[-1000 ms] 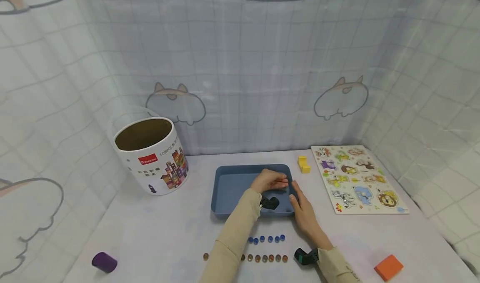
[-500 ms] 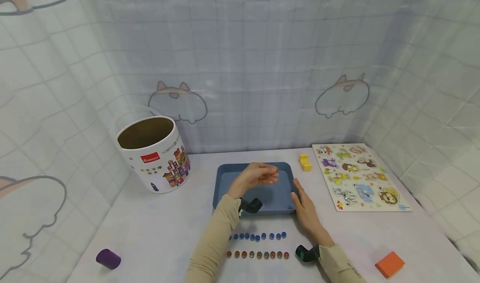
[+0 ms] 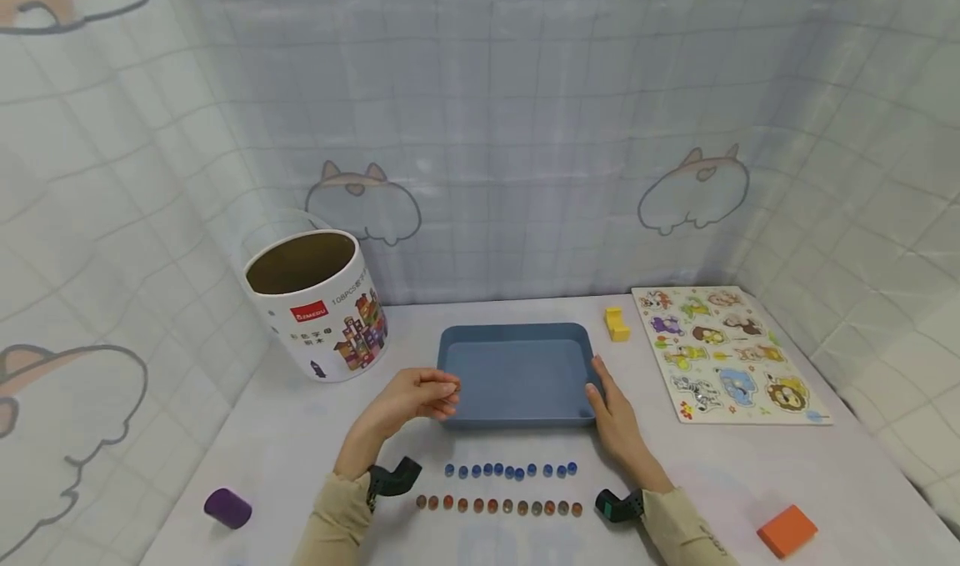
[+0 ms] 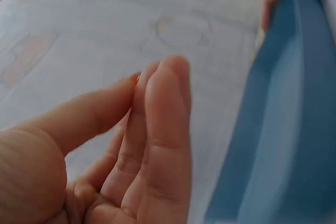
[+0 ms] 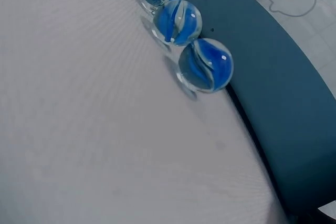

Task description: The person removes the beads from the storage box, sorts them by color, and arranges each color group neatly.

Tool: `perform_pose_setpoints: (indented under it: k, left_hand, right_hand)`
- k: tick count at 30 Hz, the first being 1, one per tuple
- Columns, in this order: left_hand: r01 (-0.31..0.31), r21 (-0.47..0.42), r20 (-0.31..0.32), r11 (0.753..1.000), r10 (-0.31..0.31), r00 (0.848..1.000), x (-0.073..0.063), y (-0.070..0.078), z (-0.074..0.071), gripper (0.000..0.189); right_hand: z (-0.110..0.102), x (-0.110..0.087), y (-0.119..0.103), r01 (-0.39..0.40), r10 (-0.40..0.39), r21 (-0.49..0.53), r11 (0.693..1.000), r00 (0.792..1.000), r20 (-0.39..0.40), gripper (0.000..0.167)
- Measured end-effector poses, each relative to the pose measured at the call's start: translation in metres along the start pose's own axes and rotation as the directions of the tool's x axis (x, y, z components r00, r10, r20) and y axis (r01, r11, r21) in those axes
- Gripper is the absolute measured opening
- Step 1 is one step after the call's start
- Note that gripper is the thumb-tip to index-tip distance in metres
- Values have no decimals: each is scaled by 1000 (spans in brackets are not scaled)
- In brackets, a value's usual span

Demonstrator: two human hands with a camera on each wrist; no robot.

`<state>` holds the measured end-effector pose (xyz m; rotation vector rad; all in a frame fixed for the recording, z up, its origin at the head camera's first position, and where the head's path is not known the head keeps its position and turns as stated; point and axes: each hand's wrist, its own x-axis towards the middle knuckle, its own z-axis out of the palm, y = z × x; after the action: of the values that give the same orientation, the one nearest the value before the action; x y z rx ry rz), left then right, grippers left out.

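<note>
My left hand is at the left end of the blue tray, just in front of its near-left corner. Between thumb and fingertips it pinches a small orange marble, mostly hidden by the fingers. My right hand rests along the tray's right side, fingers straight at the rim. Before the tray lies a row of blue marbles; the right wrist view shows clear glass marbles with blue swirls. Nearer to me runs a second row of orange and brown marbles.
A white printed bucket stands at the back left. Right of the tray are a yellow block and an animal puzzle board. A purple cylinder lies front left, an orange block front right.
My left hand has picked up the orange marble at the tray's right side and carried it left, out over the near-left corner. The right hand keeps its place on the tray.
</note>
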<state>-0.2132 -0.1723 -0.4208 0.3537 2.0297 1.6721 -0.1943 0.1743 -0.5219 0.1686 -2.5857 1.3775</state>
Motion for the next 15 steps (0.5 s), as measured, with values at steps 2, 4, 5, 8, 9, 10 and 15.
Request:
perform_pose_setpoints:
  k: [2, 4, 5, 8, 9, 10, 15]
  left_hand:
    - [33, 35, -7, 999, -33, 999, -16, -13, -10, 43]
    - [85, 65, 9, 994, -85, 996, -31, -27, -17, 39]
    - [117, 78, 25, 990, -119, 993, -38, -34, -20, 37]
    - [192, 111, 89, 975, -202, 975, -55, -51, -23, 32]
    - [206, 124, 105, 971, -220, 970, -60, -54, -24, 30]
    - [215, 138, 116, 967, -232, 966, -63, -56, -24, 29]
    - [256, 197, 110, 946, -281, 953, -69, -61, -19, 18]
  right_hand:
    - [0, -1, 0, -7, 7, 1, 1000, 1000, -2, 56]
    - [-1, -1, 1, -15, 15, 2, 1000, 1000, -5, 56]
    - [-1, -2, 1, -17, 17, 2, 1000, 1000, -7, 56]
    - [-1, -2, 1, -25, 25, 4, 1000, 1000, -11, 56]
    - [-1, -2, 1, -25, 25, 5, 1000, 1000, -11, 56]
    - [-1, -2, 1, -25, 25, 4, 1000, 1000, -11, 56]
    - [-3, -1, 1, -14, 14, 0, 1000, 1000, -3, 57]
